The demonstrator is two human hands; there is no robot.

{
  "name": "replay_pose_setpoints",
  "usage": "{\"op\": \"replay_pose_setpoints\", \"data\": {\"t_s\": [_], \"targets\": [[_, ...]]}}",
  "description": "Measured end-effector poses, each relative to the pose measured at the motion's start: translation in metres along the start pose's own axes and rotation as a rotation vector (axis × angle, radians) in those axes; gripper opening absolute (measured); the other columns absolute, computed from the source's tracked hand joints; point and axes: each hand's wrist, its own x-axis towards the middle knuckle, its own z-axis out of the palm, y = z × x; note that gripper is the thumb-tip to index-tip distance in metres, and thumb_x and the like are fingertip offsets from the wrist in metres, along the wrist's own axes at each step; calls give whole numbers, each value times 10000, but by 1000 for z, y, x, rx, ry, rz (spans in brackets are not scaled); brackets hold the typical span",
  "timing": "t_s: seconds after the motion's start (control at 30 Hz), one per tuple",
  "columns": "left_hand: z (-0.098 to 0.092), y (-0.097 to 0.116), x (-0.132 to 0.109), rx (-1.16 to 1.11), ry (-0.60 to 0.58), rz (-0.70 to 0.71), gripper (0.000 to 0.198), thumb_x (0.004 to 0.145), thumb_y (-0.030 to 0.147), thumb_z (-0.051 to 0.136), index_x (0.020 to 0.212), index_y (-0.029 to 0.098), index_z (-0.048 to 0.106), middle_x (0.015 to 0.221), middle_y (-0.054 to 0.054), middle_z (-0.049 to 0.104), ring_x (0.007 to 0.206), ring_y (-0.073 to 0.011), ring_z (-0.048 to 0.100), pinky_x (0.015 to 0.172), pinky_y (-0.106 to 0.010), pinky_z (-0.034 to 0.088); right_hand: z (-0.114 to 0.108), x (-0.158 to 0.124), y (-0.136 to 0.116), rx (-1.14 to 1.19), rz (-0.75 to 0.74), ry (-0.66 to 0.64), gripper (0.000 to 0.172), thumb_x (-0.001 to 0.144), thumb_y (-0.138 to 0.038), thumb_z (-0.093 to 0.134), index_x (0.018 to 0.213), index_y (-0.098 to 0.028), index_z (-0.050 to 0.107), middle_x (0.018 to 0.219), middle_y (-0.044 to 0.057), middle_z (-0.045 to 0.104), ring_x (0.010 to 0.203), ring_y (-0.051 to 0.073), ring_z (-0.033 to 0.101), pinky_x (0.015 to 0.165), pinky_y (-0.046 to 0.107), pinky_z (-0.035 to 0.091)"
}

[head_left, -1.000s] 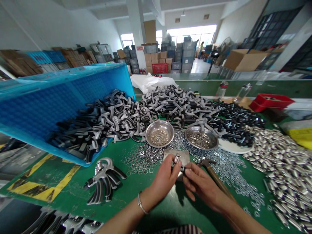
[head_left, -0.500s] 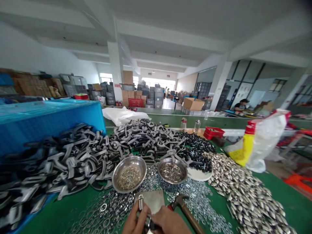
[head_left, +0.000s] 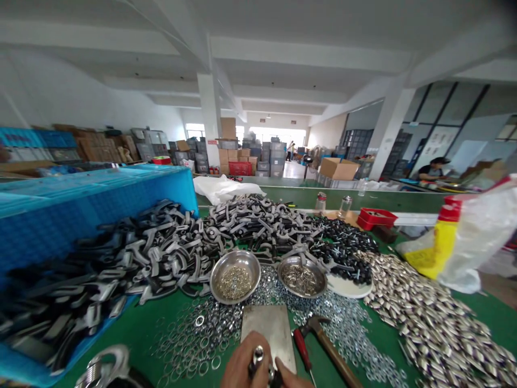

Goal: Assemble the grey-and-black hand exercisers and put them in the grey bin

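My left hand [head_left: 245, 362] is closed around a small shiny metal part [head_left: 257, 354] with a round end and a dark section, held over the front of the flat metal plate [head_left: 266, 320]. Beside it my right hand [head_left: 290, 377], cut off by the lower edge, closes its fingers at the dark lower end of the same part. Right of the hands lie a red-handled screwdriver [head_left: 300, 345] and a claw hammer [head_left: 329, 345]. At the lower left rests a curved metal piece [head_left: 111, 364] with a ribbed, coil-like section and a black end, partly out of view.
Loose rings [head_left: 202, 345] and small nuts [head_left: 355, 328] cover the green table. Behind are two steel bowls [head_left: 216, 293] of small parts, a heap of grey-black handles [head_left: 258, 221], black-headed screws [head_left: 343, 248] and silver pieces [head_left: 436, 318]. A blue crate [head_left: 194, 188] stands left, a white-yellow sack [head_left: 448, 231] right.
My view has turned left, so the scene sits further right. The ribbed piece seen upright at my left fingers no longer shows there; a shiny round end shows instead. The curved piece has come into view.
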Motion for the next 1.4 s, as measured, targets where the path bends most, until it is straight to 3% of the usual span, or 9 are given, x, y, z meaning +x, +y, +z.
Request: {"op": "replay_pose_setpoints", "data": {"t_s": [0.1,0.27,0.47,0.63,0.77,0.93,1.1,1.27,1.4], "targets": [[-9,8,-2,29,-150,-17,274,935,414,502,790,202,596,742,-36,607,686,-170,548,667,-262,424,8,-12,0,59,85,-65,752,945,-738,149,878,-215,687,592,19,637,445,160,560,453,265,453],[-8,8,-4,-50,13,-237,256,952,410,481,839,189,542,735,2,553,676,-143,491,659,-246,380,10,-16,2,-343,-89,301,489,812,-699,605,848,-211,598,785,56,654,662,173,580,582,253,427],[-10,14,-13,-5,-127,-111,215,936,375,511,851,192,584,803,-31,587,751,-167,519,744,-273,400,24,-17,12,245,169,-231,702,950,-722,106,855,-198,563,467,-49,512,295,102,344,375,231,324],[-6,16,-11,-177,-80,-266,271,988,421,434,954,189,570,858,-24,592,792,-161,542,766,-262,431,14,-17,9,-68,-22,218,455,856,-668,572,840,-213,575,706,18,643,496,115,507,474,221,386],[-5,18,-9,-194,-114,-81,220,983,373,468,980,189,588,1093,-78,579,1070,-205,539,985,-324,410,13,-18,9,174,223,-116,698,953,-715,105,799,-208,559,461,-44,490,302,103,303,350,229,273],[-2,16,-12,-109,-29,-134,235,1018,341,381,1015,182,554,987,-71,567,953,-196,549,915,-336,445,12,-16,11,-125,-32,260,454,850,-662,588,829,-208,588,750,36,634,604,143,556,538,234,411],[-1,13,-15,28,-113,0,174,1001,325,434,964,185,532,1096,-101,542,1017,-200,553,950,-345,450,11,-13,12,-13,200,-81,736,979,-639,6,845,-200,580,472,-38,489,318,120,334,376,256,341],[6,6,-16,31,35,-133,211,1034,308,337,1014,188,508,985,-70,557,939,-189,551,902,-352,467,7,-13,8,-375,-28,282,514,867,-722,474,852,-214,551,867,84,648,737,199,611,607,278,463],[7,3,-19,61,-32,-12,150,1018,279,391,978,183,499,1016,-82,538,966,-187,540,923,-347,461,14,-15,10,-66,136,79,591,977,-672,157,822,-223,509,573,-30,488,415,122,391,420,244,369]]}}
